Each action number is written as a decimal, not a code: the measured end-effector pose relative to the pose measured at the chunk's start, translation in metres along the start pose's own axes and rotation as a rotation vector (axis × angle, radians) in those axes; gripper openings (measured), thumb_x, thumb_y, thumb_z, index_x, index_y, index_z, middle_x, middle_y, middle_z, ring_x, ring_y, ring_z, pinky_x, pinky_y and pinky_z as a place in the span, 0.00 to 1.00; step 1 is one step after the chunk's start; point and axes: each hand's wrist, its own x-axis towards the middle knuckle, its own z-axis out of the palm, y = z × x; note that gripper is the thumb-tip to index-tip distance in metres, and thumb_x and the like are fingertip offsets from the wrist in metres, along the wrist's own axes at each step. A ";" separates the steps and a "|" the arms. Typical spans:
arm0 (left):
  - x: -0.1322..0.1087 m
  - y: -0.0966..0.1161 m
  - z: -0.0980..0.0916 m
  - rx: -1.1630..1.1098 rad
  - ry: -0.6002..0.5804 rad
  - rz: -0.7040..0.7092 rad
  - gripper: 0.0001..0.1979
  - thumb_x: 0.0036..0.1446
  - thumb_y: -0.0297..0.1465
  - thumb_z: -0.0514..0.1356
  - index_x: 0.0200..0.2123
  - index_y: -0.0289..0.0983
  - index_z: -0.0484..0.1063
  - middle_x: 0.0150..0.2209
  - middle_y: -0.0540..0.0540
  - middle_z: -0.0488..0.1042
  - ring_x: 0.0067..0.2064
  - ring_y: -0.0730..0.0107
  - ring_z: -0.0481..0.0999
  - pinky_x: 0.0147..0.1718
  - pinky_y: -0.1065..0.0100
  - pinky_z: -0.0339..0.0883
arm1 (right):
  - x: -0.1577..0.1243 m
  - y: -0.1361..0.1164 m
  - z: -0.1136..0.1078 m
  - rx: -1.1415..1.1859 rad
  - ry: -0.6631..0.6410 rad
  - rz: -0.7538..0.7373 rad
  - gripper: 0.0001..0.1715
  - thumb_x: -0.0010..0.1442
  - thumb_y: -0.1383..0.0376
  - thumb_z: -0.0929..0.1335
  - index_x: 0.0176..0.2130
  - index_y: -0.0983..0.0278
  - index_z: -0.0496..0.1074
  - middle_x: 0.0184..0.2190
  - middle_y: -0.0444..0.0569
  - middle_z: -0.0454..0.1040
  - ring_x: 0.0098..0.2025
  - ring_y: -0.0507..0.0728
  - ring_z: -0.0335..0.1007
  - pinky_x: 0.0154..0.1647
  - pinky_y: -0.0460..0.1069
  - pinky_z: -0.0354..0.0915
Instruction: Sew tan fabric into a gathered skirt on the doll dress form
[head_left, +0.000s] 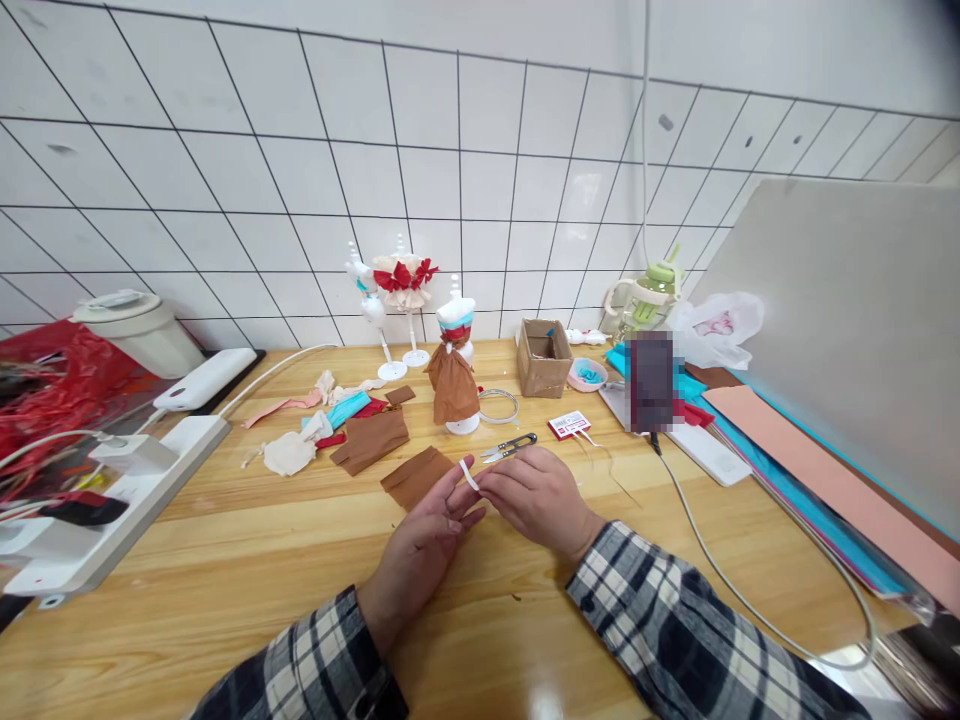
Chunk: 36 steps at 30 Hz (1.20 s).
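A narrow white strip (pixel 469 474) lies across the index finger of my left hand (pixel 429 535); whether it loops all the way round I cannot tell. That hand is open, with its fingers stretched out and palm turned inward. My right hand (pixel 541 500) is closed in a pinch at the strip's lower end, close to the left fingers. Just beyond my hands are black-handled thread snips (pixel 511 446) and a brown cloth piece (pixel 416 478). A small mannequin (pixel 456 312) wearing a brown cloth skirt (pixel 452 387) stands farther back.
Two more small mannequins (pixel 411 330) stand by the tiled wall. Cloth scraps (pixel 289 452) lie left; a cardboard box (pixel 544 365), pink bowl (pixel 588 375) and thread card (pixel 569 425) sit right. A power strip (pixel 127 500) and a cable (pixel 694 530) flank the work area.
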 end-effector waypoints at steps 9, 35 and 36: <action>0.000 0.007 -0.001 0.835 0.260 -0.050 0.21 0.51 0.40 0.62 0.46 0.35 0.76 0.36 0.42 0.79 0.35 0.63 0.74 0.37 0.63 0.67 | 0.003 0.009 -0.004 0.521 0.181 0.408 0.11 0.62 0.60 0.64 0.30 0.62 0.67 0.27 0.46 0.67 0.32 0.54 0.63 0.33 0.49 0.60; 0.002 0.004 -0.006 1.235 0.202 0.185 0.15 0.61 0.39 0.55 0.36 0.40 0.80 0.30 0.47 0.79 0.32 0.65 0.75 0.34 0.68 0.64 | 0.004 -0.020 0.015 0.256 0.039 0.406 0.05 0.59 0.64 0.68 0.32 0.60 0.73 0.29 0.46 0.73 0.35 0.56 0.67 0.37 0.50 0.61; 0.002 0.004 -0.007 1.253 0.210 0.189 0.14 0.60 0.38 0.55 0.35 0.40 0.80 0.31 0.47 0.79 0.33 0.65 0.75 0.35 0.68 0.65 | 0.003 -0.019 0.015 0.284 0.030 0.406 0.05 0.60 0.64 0.68 0.31 0.60 0.74 0.29 0.45 0.74 0.35 0.55 0.67 0.37 0.50 0.61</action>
